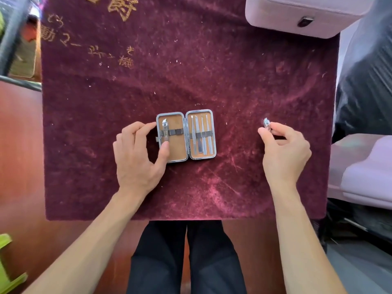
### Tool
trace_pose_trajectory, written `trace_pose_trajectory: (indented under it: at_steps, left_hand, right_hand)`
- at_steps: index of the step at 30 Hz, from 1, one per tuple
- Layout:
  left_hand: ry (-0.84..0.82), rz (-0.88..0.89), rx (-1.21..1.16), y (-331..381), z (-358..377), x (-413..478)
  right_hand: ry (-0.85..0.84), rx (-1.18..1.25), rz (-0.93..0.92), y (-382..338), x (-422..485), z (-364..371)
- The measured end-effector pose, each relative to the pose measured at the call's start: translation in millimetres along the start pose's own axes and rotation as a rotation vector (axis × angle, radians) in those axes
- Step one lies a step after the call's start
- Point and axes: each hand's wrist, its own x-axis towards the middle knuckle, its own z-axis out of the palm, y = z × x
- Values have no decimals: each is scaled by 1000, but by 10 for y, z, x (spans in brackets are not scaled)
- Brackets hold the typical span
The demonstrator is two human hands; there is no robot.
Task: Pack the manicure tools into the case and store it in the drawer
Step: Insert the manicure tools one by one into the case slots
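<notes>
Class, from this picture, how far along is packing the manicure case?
Done: four slim steel tools and one large clipper sit strapped in the open tan-lined metal case. In hand: the left hand holds the case; the right hand pinches a small silver clipper. Left: strap it in, close the case, store it.

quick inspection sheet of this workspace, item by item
surface: maroon velvet cloth with gold characters, on a wooden table
job's things: case open flat; large clipper strapped in its left half, four slim tools strapped in its right; small clipper outside it
clutter: white flecks on the cloth
grippers: left hand grips the case's left edge, thumb on the large clipper; right hand pinches the small clipper
cables: nothing seen
surroundings: pale pink box at the far right corner; green object at lower left
</notes>
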Motion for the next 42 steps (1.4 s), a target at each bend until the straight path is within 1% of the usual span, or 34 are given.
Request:
trace_pose_trajectory:
  at_steps: [2, 4, 7, 8, 10, 11, 12, 13, 16, 17, 18, 19, 22, 24, 27, 29, 31, 33, 35, 37, 40, 42]
  left_hand:
    - [-21, -10, -36, 10, -31, 10]
    - [-36, -47, -124, 41, -71, 25]
    - [1, -199, -392, 167, -165, 50]
    - [29, -230, -443, 228, -207, 61]
    - [78, -217, -468, 361, -292, 71]
    - [76, -204, -501, 422, -322, 72]
    - [38, -208, -562, 480, -343, 76]
    - [-47, -225, -639, 541, -357, 78]
    - [-432, -244, -769, 712, -323, 49]
    - [-527, -242, -809, 751, -298, 31]
    - [-583, -239, -850, 776, -277, 15]
    - [-596, -239, -876, 788, -266, 4]
    - [-519, -292, -902, 725, -270, -23]
    - [-480, -344, -918, 649, -292, -40]
    - [-461, -381, -845, 543, -325, -76]
    - [-448, -356, -760, 490, -348, -97]
    - [-450, -336, -719, 464, -371, -107]
    - [-473, -347, -747, 458, -387, -112]
    - [-491, -353, -769, 456, -404, -112]
    - [-497, -362, -775, 461, -411, -116]
    - [-470, -408, -840, 486, -413, -131]
    - [-434, -442, -913, 512, -411, -133]
  right_hand:
    - [-2, 31, 37, 10, 51, -6]
    - [-14, 48, 46, 28, 80, -11]
    - [-35, 61, 54, 51, 85, -18]
    - [-37, 74, 59, 58, 86, -28]
    - [-44, 126, 78, 41, 71, -64]
    - [-56, 175, 91, 4, 45, -83]
    - [-74, 241, 99, -55, 1, -93]
    - [-98, 306, 99, -136, -68, -91]
    - [-229, 416, 53, -401, -372, 12]
    - [-290, 454, 43, -484, -481, 64]
    - [-343, 492, 37, -552, -580, 118]
    - [-380, 522, 41, -606, -660, 165]
    - [-422, 567, 91, -702, -757, 255]
    - [-445, 543, 90, -722, -769, 285]
    - [-512, 438, 69, -730, -789, 299]
    - [-556, 419, 52, -737, -792, 288]
    - [-624, 494, 61, -785, -761, 255]
    - [-729, 584, 79, -840, -709, 217]
    - [-823, 602, 58, -887, -632, 201]
    - [-814, 524, -28, -922, -555, 219]
    - [-699, 380, -160, -963, -452, 293]
    - [-667, 349, -210, -1004, -393, 333]
